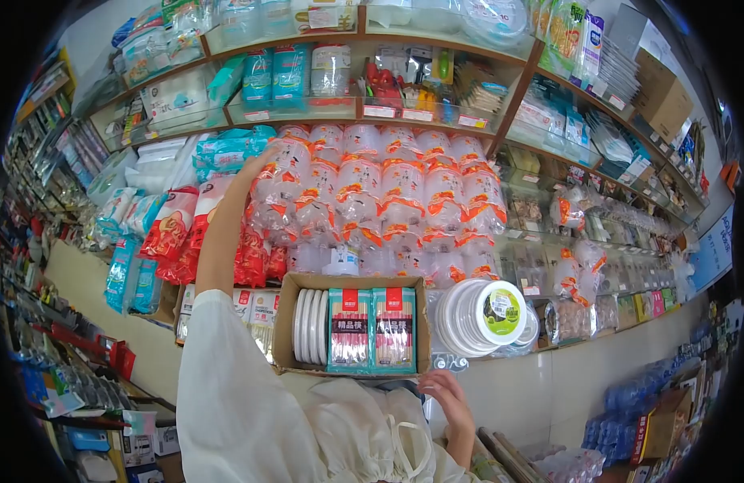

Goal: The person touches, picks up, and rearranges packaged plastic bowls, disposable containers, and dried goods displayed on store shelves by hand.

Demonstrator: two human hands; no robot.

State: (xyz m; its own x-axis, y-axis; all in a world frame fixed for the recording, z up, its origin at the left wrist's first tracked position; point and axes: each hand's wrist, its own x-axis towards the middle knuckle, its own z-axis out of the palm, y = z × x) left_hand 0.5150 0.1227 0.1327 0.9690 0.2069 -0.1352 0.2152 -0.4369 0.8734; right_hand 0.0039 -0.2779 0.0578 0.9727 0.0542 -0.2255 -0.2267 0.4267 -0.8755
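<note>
My left hand (259,163) is stretched up to the far left end of the shelf. Its fingers are closed on the upper left side of a pack of plastic cups (285,167) in clear wrap with orange print; the fingertips are partly hidden. Low in front of me, my right hand (450,396) is by the lower right corner of a cardboard box (422,322). Its fingers are loosely bent and apart, with nothing seen in them. The box holds white round lids or plates (310,326) on edge and two teal packs of chopsticks (372,330).
Rows of similar cup packs (404,189) fill the shelf. Red packs (172,225) and teal packs (231,149) lie to the left. Right of the box stands a stack of white round containers (476,316). Shelving (436,121) rises above, and bottled water (621,410) stands low right.
</note>
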